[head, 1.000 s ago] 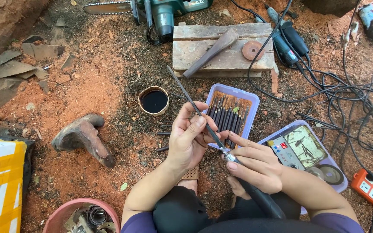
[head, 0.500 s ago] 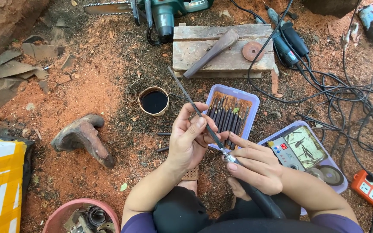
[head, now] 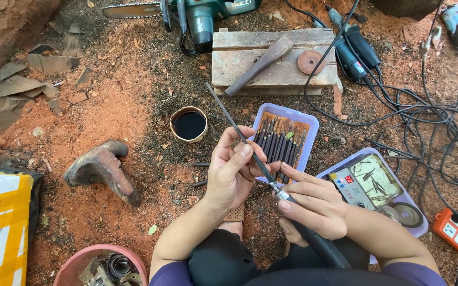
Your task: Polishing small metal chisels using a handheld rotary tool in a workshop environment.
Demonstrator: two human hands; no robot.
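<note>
We're fitting a long thin file [head: 234, 127] into the rotary handpiece [head: 314, 241]. Left hand [head: 231, 177] pinches the file shaft; right hand [head: 311, 204] wraps the handpiece, both over the tray of bits [head: 284, 139]. Next, probably: seat it straight, tighten the chuck.

Red dirt ground [head: 107, 106], wood shavings, daylight

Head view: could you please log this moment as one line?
left hand: pinches long file | right hand: grips rotary handpiece | purple tray: behind hands
</note>
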